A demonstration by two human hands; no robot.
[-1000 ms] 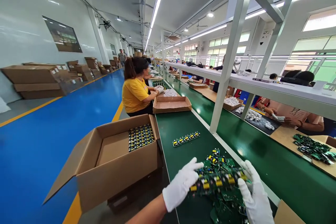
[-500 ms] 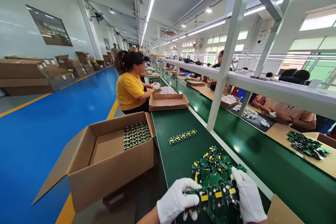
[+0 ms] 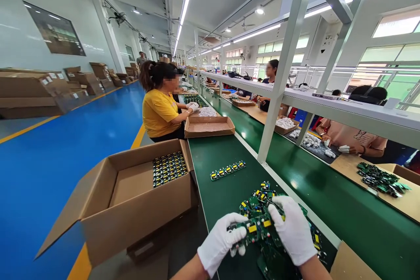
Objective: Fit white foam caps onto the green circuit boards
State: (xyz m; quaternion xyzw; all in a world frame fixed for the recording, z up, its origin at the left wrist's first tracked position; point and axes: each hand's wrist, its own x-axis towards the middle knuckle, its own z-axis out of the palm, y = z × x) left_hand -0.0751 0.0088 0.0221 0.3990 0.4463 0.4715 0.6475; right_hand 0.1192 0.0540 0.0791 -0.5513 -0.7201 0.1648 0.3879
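In a white glove, my left hand [image 3: 220, 241] pinches the left end of a green circuit board strip [image 3: 256, 229] carrying yellow components. My right hand [image 3: 294, 231], also gloved in white, is closed over the strip's right part and hides that end. Just beyond and beneath the strip lies a heap of loose circuit boards [image 3: 253, 204] on the green bench [image 3: 210, 151]. Farther up the bench, a separate board strip [image 3: 228, 170] lies flat, touched by neither hand.
An open cardboard box [image 3: 138, 210] with rows of board strips [image 3: 169, 169] stands left of the bench. A shallow cardboard tray [image 3: 210, 127] sits ahead, beside a co-worker in a yellow shirt [image 3: 159, 113]. A white metal post [image 3: 278, 74] rises on the right.
My right hand has moved left along the strip, from its right end toward its middle. My left hand keeps its hold. Across the line, a co-worker's hands have moved apart.
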